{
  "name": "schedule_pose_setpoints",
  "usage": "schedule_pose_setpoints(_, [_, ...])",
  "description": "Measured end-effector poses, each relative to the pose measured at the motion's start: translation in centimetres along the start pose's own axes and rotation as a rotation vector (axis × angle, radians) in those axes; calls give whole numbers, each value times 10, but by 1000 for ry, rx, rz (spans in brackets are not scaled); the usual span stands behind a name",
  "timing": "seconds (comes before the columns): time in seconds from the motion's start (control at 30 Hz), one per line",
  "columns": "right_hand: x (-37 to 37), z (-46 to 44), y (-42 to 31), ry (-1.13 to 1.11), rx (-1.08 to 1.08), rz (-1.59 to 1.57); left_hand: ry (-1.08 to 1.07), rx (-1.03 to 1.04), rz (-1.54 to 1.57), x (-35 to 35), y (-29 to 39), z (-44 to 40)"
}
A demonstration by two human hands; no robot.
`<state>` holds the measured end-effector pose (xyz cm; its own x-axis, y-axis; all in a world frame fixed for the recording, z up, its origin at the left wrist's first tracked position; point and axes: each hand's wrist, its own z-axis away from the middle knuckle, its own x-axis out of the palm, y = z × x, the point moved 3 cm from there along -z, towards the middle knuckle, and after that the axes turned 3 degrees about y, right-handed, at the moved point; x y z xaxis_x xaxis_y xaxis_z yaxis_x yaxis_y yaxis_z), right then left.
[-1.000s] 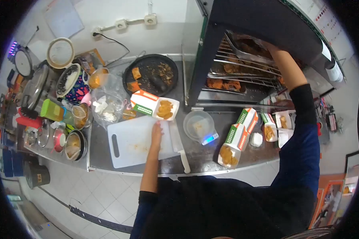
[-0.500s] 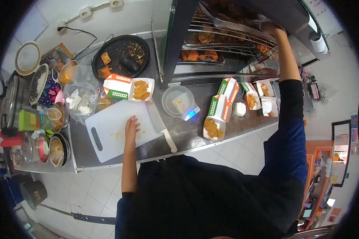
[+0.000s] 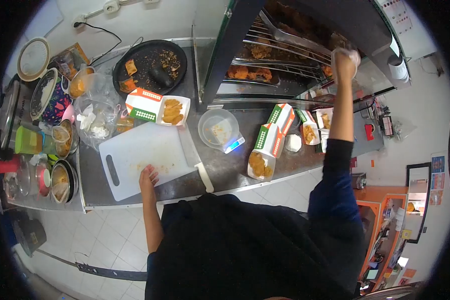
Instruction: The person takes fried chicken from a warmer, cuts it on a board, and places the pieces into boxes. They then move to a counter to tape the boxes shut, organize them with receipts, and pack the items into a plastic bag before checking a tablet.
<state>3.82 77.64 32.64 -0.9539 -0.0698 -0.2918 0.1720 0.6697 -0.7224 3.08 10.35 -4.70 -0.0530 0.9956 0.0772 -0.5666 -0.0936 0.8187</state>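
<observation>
My left hand [image 3: 148, 176] is over the lower edge of a white cutting board [image 3: 135, 150], its fingers slightly curled and apart, holding nothing. A white-handled knife [image 3: 204, 177] lies along the board's right side. My right hand [image 3: 344, 66], in clear plastic, is at the opening of a dark display cabinet [image 3: 235, 52], beside the end of the top metal tray [image 3: 297, 39] of fried food. Its fingers are blurred by the plastic, and whether it grips anything is unclear. Behind the board is an open box of fried pieces [image 3: 173, 111].
A digital scale [image 3: 234, 145] sits under a clear round container [image 3: 218, 127]. More food boxes [image 3: 261, 165] stand right of it, near a small white cup [image 3: 293, 143]. At the back is a black stone plate [image 3: 150, 67] with a pestle. Bowls and a patterned pot [image 3: 52, 100] crowd the left.
My right hand has come back from inside the cabinet, near the tray, to its opening. My left hand has moved down the board toward its lower edge. The view has shifted.
</observation>
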Motion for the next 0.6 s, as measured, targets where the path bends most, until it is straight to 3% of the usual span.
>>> schedule_pose_setpoints(0.1, [-7, 39, -25, 280, -61, -94, -20, -2, -25, 2, 8, -12])
schedule_pose_setpoints(0.13, [-8, 56, -50, 379, -202, 52, -35, 1, -36, 5, 13, -14])
schedule_pose_setpoints(0.17, [-7, 63, -60, 376, 120, -165, -53, 6, -47, 6, 17, -17])
schedule_pose_setpoints(0.27, [-8, 83, -66, 274, 143, -605, -142, 41, -61, 3, 25, -26])
schedule_pose_setpoints(0.37, [-34, 156, -103, 237, 71, -853, -180, 19, -83, -11, 40, -31])
schedule_pose_setpoints(0.4, [-44, 190, -126, 151, 232, -971, -177, 31, -90, -20, 45, -34])
schedule_pose_setpoints(0.43, [-48, 223, -138, 200, 263, -893, -169, 39, -99, -30, 50, -38])
schedule_pose_setpoints(0.5, [-45, 290, -124, 86, 506, -825, -137, 60, -99, -55, 58, -45])
schedule_pose_setpoints(0.53, [-38, 332, -104, -66, 482, -732, -121, 78, -89, -66, 63, -49])
schedule_pose_setpoints(0.6, [6, 415, -113, -365, 637, -481, -113, 102, -84, -89, 71, -58])
